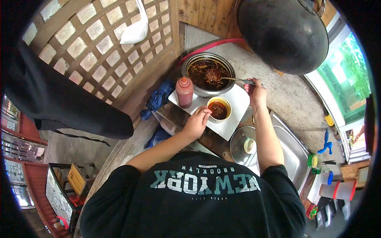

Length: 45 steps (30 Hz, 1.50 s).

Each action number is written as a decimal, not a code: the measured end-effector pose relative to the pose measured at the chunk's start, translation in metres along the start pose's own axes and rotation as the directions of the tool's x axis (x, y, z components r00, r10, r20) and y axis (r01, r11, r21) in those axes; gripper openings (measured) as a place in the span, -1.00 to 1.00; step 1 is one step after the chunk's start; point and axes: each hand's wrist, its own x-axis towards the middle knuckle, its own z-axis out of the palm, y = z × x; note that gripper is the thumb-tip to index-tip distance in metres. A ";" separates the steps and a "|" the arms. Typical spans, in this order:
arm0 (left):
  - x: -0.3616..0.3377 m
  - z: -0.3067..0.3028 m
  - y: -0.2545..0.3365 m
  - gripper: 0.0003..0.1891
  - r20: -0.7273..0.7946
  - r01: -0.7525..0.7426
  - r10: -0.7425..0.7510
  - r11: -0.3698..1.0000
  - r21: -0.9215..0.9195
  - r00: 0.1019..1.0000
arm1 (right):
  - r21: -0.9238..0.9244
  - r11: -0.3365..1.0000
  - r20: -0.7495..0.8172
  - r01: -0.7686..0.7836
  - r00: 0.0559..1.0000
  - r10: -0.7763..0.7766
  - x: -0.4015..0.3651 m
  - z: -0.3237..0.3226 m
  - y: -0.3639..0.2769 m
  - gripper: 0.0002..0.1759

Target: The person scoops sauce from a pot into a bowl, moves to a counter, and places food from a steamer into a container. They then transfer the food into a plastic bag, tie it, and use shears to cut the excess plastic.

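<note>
well, from where i'm standing, the right hand point(258, 90) is closing firmly around the handle of a long metal spoon point(239, 81), and its far end is carrying a heap of reddish flakes over the dark oil in the metal pot point(186, 73). the left hand point(196, 123) is resting its fingertips at the near-left rim of a small bowl point(228, 115), though i can't tell whether they're pinching the rim, gripping something thin there, or only touching it. the bowl is sitting on a white board point(239, 104), just in front of the pot, and is already holding some dark red sauce.

what's worrying me is that heaped spoon: if the wrist were tilting while crossing the gap, oil would be dripping onto the board, and a slick board could be letting the bowl slide. should the left fingers be pressing only one side, the bowl might be tipping towards them. the red squeeze bottle point(184, 94) is standing near that forearm, so a careless elbow could be toppling it. the glass lid point(239, 143) is lying close to the right forearm, possibly catching splashes too.
</note>
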 end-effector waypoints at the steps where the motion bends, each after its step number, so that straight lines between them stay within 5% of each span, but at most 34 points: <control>1: 0.000 0.000 0.001 -0.86 -0.007 -0.005 0.005 1.000 -0.003 1.000 | 0.005 1.000 0.002 0.015 1.000 -0.015 0.000 0.001 -0.001 -0.69; 45: 0.000 0.001 -0.002 -0.87 -0.020 -0.008 0.008 1.000 -0.006 1.000 | -0.006 0.999 -0.028 0.039 0.999 -0.039 0.005 0.004 -0.002 -0.69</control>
